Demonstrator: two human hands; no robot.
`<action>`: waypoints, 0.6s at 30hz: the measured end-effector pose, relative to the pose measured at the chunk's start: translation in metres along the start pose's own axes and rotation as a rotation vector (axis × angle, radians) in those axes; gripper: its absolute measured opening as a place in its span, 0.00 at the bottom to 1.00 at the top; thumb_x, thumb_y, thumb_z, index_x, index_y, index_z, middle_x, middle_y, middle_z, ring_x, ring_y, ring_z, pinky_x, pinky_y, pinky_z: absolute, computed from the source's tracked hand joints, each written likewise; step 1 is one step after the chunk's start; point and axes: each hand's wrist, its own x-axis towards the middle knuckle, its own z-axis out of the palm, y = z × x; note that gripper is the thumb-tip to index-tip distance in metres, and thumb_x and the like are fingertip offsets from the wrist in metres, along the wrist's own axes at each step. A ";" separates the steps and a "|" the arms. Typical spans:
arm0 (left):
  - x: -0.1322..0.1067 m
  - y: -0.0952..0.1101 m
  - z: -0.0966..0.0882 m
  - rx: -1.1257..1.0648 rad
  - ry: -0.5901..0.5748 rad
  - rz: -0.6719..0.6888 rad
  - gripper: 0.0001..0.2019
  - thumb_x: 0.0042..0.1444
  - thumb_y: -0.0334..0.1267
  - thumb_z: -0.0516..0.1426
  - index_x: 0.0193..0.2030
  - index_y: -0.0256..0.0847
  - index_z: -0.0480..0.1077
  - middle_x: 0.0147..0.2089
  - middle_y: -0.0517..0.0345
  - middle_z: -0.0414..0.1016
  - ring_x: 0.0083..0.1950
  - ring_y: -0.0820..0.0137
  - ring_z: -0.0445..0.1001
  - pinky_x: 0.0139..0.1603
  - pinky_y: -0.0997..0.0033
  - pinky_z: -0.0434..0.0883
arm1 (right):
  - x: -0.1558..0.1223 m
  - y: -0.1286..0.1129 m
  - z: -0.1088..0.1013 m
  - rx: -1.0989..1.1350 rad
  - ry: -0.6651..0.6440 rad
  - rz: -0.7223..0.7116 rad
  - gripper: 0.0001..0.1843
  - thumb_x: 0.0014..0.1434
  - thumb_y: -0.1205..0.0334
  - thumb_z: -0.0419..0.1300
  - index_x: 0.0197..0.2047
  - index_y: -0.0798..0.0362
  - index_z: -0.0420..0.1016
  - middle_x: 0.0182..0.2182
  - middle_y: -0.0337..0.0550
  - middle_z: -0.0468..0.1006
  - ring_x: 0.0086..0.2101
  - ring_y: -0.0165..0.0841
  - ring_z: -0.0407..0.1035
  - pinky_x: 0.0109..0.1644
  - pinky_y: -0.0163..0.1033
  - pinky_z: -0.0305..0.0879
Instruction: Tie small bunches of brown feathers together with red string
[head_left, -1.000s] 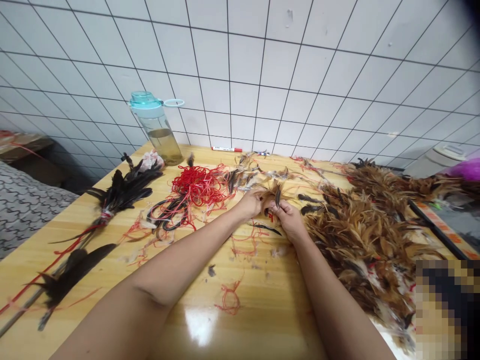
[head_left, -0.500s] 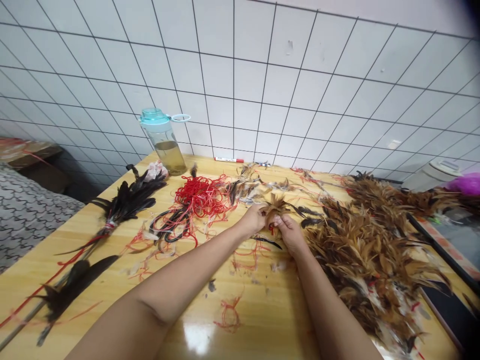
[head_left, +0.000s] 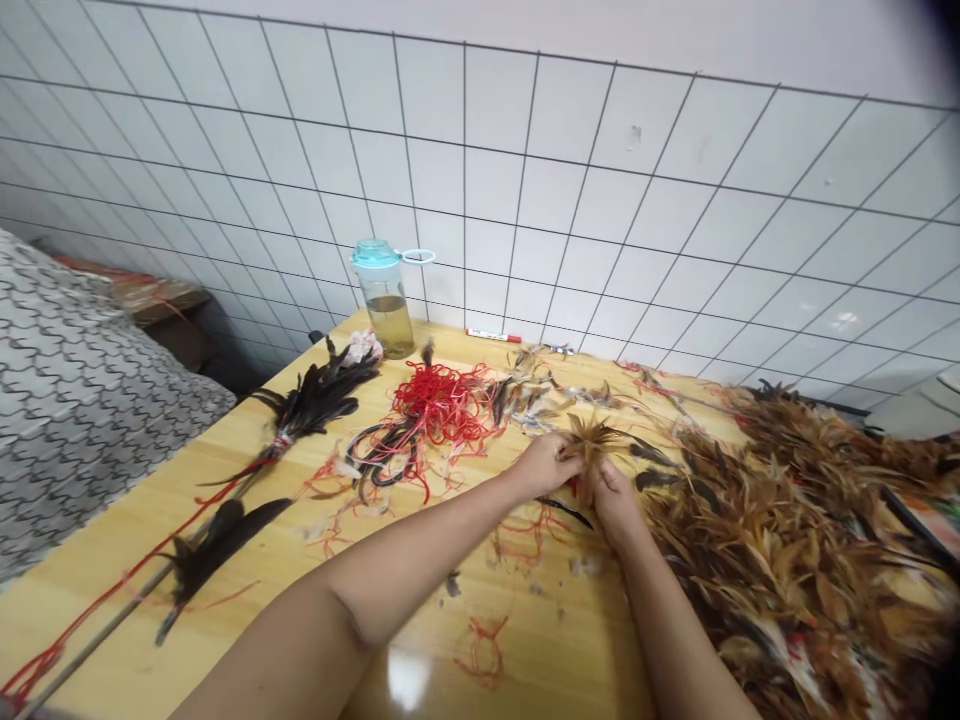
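My left hand and my right hand meet over the middle of the wooden table. Both are closed around a small bunch of brown feathers that fans upward between them. A bit of red string shows at the base of the bunch. A large heap of brown feathers lies just right of my right hand. A tangle of red string lies left of my left hand.
A teal-capped bottle with yellowish liquid stands at the back by the tiled wall. A bundle of black feathers tied to a stick and another dark feather lie on the left. A red-and-white marker lies by the wall. Grey patterned fabric is off the table's left edge.
The view has swung left and up, so everything sits further right in frame. My hands stay together on the feather bunch, which now stands more upright and spread.
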 end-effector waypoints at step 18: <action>-0.022 0.096 -0.141 1.184 0.305 -0.028 0.12 0.51 0.35 0.59 0.43 0.39 0.74 0.48 0.43 0.72 0.55 0.52 0.66 0.58 0.49 0.61 | 0.002 -0.020 0.003 -0.038 0.160 0.221 0.21 0.42 0.41 0.58 0.27 0.51 0.75 0.29 0.48 0.80 0.37 0.45 0.72 0.38 0.43 0.68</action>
